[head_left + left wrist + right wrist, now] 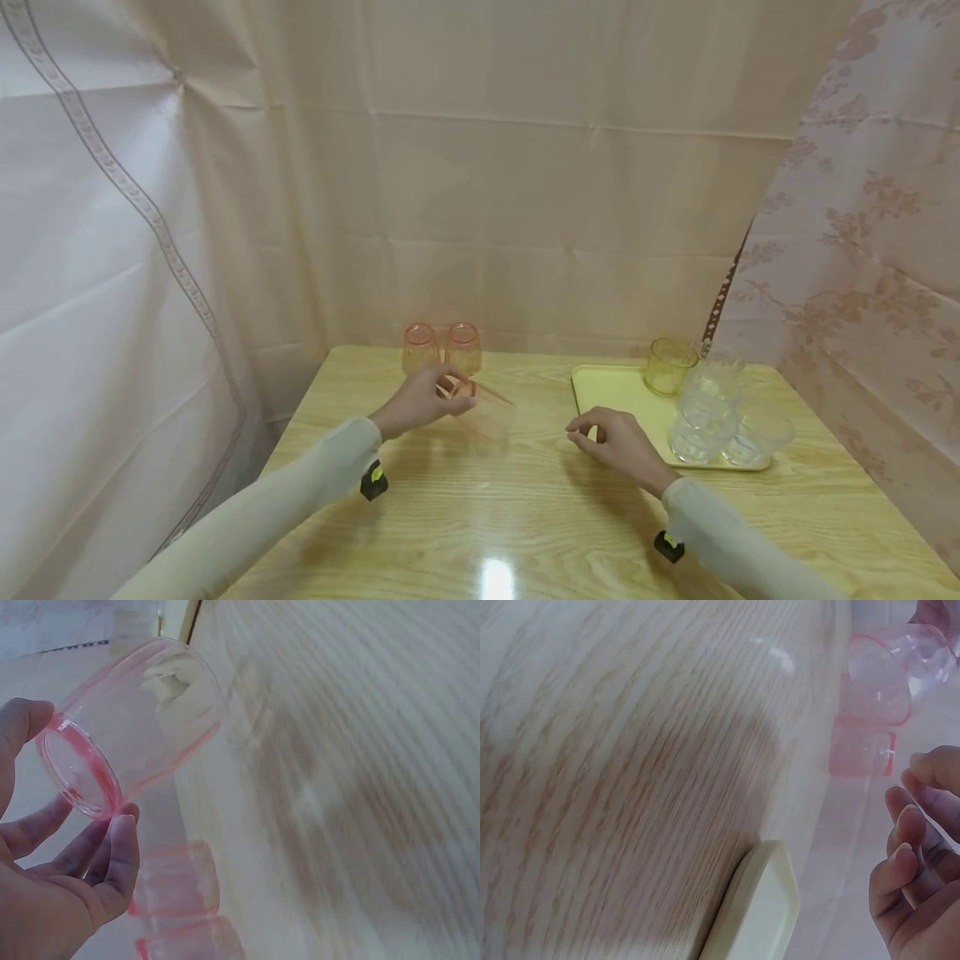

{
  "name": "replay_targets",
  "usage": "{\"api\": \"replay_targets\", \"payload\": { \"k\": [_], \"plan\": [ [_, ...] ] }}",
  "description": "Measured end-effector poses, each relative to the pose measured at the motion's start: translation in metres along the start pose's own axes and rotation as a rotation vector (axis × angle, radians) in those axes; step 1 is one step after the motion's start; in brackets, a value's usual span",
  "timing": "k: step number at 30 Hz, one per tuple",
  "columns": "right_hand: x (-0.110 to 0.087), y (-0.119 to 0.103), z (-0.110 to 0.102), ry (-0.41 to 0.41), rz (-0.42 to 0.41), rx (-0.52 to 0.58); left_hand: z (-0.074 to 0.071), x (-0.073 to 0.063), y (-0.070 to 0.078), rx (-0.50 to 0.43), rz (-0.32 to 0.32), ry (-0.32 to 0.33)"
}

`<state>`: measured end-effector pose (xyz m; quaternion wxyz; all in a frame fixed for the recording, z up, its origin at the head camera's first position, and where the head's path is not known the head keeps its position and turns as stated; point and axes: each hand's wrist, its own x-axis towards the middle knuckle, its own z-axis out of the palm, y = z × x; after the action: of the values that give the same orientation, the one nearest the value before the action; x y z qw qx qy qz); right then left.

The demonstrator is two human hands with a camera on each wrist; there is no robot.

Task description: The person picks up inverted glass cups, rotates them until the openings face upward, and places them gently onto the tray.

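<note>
My left hand (427, 403) pinches a pink-tinted drinking glass (142, 724) around its thick base, thumb on one side and fingers on the other. The glass tilts above the table, its mouth pointing away from the palm, down and to the right in the head view. Just behind that hand, two similar pink glasses (463, 348) stand upside down side by side. My right hand (621, 443) hovers near the left edge of a pale yellow tray (606, 388). Its fingers (901, 870) are loosely curled, with nothing between them.
On the tray stand a yellow glass (670, 367) at the back and several clear glasses (703, 417), grouped close together on its right side. The wood-grain table (420, 517) meets a hanging beige cloth (480, 208) behind, with more cloth at both sides.
</note>
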<state>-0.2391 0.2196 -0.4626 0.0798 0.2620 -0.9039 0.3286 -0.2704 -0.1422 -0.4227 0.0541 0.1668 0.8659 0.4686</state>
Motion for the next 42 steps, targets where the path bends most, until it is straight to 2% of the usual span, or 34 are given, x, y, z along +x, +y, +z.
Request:
{"api": "replay_targets", "payload": {
  "k": [9,22,28,36,42],
  "plan": [
    [0.003,-0.010,0.012,-0.032,0.014,0.077,0.012,-0.005,0.005,-0.078,-0.017,-0.030],
    [0.003,-0.030,0.025,-0.071,0.057,0.225,0.019,-0.010,0.006,-0.240,-0.070,-0.138],
    [0.003,-0.037,0.024,-0.133,0.160,0.377,0.023,-0.013,0.007,-0.302,-0.072,-0.180],
    [0.004,-0.036,0.018,-0.158,0.225,0.660,0.025,-0.014,0.009,-0.337,-0.086,-0.163],
    [0.005,-0.038,0.017,-0.148,0.250,0.741,0.027,-0.012,0.008,-0.361,-0.084,-0.154]
  ]
}}
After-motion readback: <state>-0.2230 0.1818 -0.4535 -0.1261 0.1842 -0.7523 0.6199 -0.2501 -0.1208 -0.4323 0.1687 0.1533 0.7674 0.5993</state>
